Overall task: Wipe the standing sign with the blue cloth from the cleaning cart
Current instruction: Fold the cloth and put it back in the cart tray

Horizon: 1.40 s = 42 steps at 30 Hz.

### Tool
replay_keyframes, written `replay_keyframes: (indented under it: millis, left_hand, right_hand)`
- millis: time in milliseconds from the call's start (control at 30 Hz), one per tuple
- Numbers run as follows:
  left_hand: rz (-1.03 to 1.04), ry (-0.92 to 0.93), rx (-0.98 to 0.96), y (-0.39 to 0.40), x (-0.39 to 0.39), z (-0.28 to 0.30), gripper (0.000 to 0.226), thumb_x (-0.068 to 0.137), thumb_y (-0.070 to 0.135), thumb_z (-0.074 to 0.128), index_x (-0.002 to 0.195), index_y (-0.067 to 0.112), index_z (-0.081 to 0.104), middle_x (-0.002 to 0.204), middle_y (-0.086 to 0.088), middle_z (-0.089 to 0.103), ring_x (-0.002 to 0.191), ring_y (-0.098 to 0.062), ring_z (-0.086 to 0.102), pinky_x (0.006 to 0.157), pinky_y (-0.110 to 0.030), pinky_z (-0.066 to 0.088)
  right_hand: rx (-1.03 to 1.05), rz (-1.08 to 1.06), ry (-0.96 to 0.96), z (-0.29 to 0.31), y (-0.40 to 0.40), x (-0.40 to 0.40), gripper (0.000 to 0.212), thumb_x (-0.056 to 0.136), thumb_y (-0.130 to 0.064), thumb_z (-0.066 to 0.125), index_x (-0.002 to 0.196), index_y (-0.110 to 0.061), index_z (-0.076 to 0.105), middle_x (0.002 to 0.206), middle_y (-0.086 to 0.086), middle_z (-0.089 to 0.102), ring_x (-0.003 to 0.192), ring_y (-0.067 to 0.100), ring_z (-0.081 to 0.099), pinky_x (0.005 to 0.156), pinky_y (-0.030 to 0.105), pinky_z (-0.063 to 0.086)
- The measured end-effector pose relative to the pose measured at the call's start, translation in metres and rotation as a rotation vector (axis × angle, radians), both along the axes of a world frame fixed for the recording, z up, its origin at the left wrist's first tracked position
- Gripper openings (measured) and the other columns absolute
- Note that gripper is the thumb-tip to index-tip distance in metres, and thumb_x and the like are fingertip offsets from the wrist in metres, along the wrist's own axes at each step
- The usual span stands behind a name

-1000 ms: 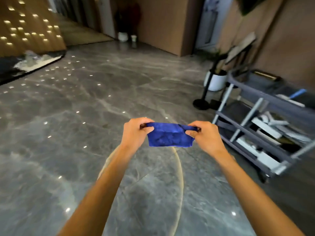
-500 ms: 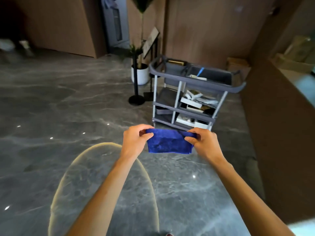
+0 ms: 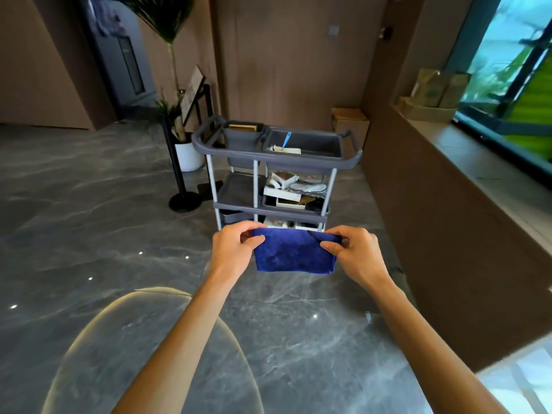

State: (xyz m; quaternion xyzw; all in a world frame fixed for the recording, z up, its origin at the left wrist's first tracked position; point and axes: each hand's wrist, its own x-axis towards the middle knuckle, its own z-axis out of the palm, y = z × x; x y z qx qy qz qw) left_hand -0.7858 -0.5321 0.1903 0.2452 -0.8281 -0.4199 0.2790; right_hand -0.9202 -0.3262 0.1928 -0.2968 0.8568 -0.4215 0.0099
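Observation:
A folded blue cloth (image 3: 294,253) hangs in front of me at chest height. My left hand (image 3: 234,249) pinches its upper left corner and my right hand (image 3: 354,253) pinches its upper right corner. Straight ahead stands the grey three-shelf cleaning cart (image 3: 349,165), its lower shelf partly hidden behind the cloth. The standing sign (image 3: 194,88), a tilted board on a black pole with a round base (image 3: 184,202), stands to the left of the cart, beyond it.
A potted plant in a white pot (image 3: 186,155) stands behind the sign pole. A brown low wall with a stone ledge (image 3: 466,153) runs along the right. Cardboard boxes (image 3: 348,121) sit behind the cart. Grey marble floor (image 3: 89,228) spreads to the left.
The view has swung right, bringing the cart from the right edge to straight ahead and closer. Both hands keep holding the cloth by its top corners.

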Motion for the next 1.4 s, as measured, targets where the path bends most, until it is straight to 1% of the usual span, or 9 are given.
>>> replay_keyframes:
  millis: [200, 300, 367, 533, 667, 900, 1067, 1167, 1400]
  left_hand:
    - [-0.038, 0.01, 0.027, 0.0, -0.059, 0.005, 0.024, 0.086, -0.001, 0.072, 0.101, 0.017, 0.079, 0.088, 0.009, 0.073, 0.084, -0.006, 0.068, 0.085, -0.025, 0.052]
    - [-0.04, 0.018, 0.038, -0.004, -0.083, 0.005, 0.025, 0.086, -0.001, 0.072, 0.1, 0.017, 0.079, 0.084, 0.017, 0.072, 0.081, 0.005, 0.067, 0.083, -0.021, 0.053]
    - [-0.046, 0.022, 0.054, -0.01, -0.099, 0.004, 0.026, 0.086, -0.002, 0.072, 0.099, 0.02, 0.079, 0.083, 0.023, 0.07, 0.078, 0.012, 0.065, 0.082, -0.019, 0.053]
    - [-0.058, 0.022, 0.086, -0.031, -0.143, -0.003, 0.027, 0.086, -0.002, 0.071, 0.102, 0.019, 0.079, 0.09, 0.013, 0.075, 0.09, -0.005, 0.07, 0.088, -0.029, 0.056]
    - [-0.081, 0.041, 0.105, -0.056, -0.183, -0.006, 0.036, 0.086, -0.004, 0.071, 0.092, 0.031, 0.075, 0.087, 0.02, 0.072, 0.086, -0.005, 0.069, 0.085, -0.03, 0.057]
    - [-0.081, 0.079, 0.126, -0.122, -0.27, -0.005, 0.033, 0.085, -0.003, 0.072, 0.093, 0.029, 0.078, 0.088, 0.017, 0.076, 0.087, -0.005, 0.07, 0.084, -0.029, 0.057]
    - [-0.116, 0.073, 0.121, -0.171, -0.334, -0.004, 0.049, 0.085, -0.002, 0.072, 0.081, 0.046, 0.071, 0.08, 0.027, 0.074, 0.083, 0.005, 0.068, 0.074, -0.012, 0.052]
    - [-0.136, 0.066, 0.15, -0.193, -0.37, -0.005, 0.047, 0.086, -0.003, 0.072, 0.083, 0.044, 0.072, 0.08, 0.03, 0.072, 0.082, 0.009, 0.067, 0.068, -0.004, 0.049]
    - [-0.185, 0.04, 0.192, -0.231, -0.448, -0.015, 0.031, 0.087, -0.002, 0.072, 0.099, 0.026, 0.079, 0.099, 0.01, 0.077, 0.094, -0.006, 0.07, 0.086, -0.027, 0.057]
  right_hand:
    - [-0.047, -0.01, -0.04, 0.008, 0.004, -0.055, 0.015, 0.085, -0.013, 0.078, 0.093, -0.026, 0.08, 0.079, -0.008, 0.076, 0.075, 0.005, 0.069, 0.063, 0.007, 0.047]
    - [-0.069, 0.001, -0.088, 0.008, 0.002, -0.078, 0.016, 0.086, -0.015, 0.078, 0.088, -0.031, 0.078, 0.077, -0.014, 0.075, 0.074, 0.0, 0.069, 0.063, 0.007, 0.048]
    - [-0.092, 0.008, -0.154, 0.007, -0.001, -0.094, 0.018, 0.086, -0.016, 0.078, 0.087, -0.034, 0.077, 0.077, -0.012, 0.076, 0.075, 0.002, 0.071, 0.068, 0.016, 0.056]
    - [-0.125, 0.004, -0.199, 0.001, -0.018, -0.135, 0.017, 0.086, -0.016, 0.078, 0.088, -0.033, 0.078, 0.078, -0.012, 0.077, 0.075, 0.002, 0.072, 0.069, 0.018, 0.055]
    - [-0.143, -0.011, -0.206, 0.001, -0.042, -0.172, 0.012, 0.087, -0.015, 0.078, 0.093, -0.026, 0.08, 0.081, -0.006, 0.078, 0.08, 0.009, 0.073, 0.077, 0.029, 0.061]
    - [-0.215, -0.008, -0.296, 0.005, -0.104, -0.255, 0.015, 0.086, -0.012, 0.079, 0.091, -0.026, 0.081, 0.082, -0.002, 0.079, 0.086, 0.02, 0.074, 0.087, 0.044, 0.061]
    - [-0.261, -0.047, -0.344, 0.004, -0.153, -0.316, 0.014, 0.085, -0.008, 0.079, 0.089, -0.021, 0.081, 0.084, 0.005, 0.079, 0.091, 0.031, 0.074, 0.088, 0.055, 0.059]
    - [-0.254, -0.07, -0.333, 0.002, -0.173, -0.348, 0.014, 0.085, -0.009, 0.079, 0.089, -0.022, 0.081, 0.083, 0.004, 0.079, 0.089, 0.029, 0.075, 0.086, 0.054, 0.06]
    - [-0.233, -0.111, -0.324, -0.001, -0.203, -0.413, 0.015, 0.087, -0.009, 0.077, 0.089, -0.023, 0.081, 0.084, 0.001, 0.079, 0.089, 0.025, 0.074, 0.087, 0.051, 0.06]
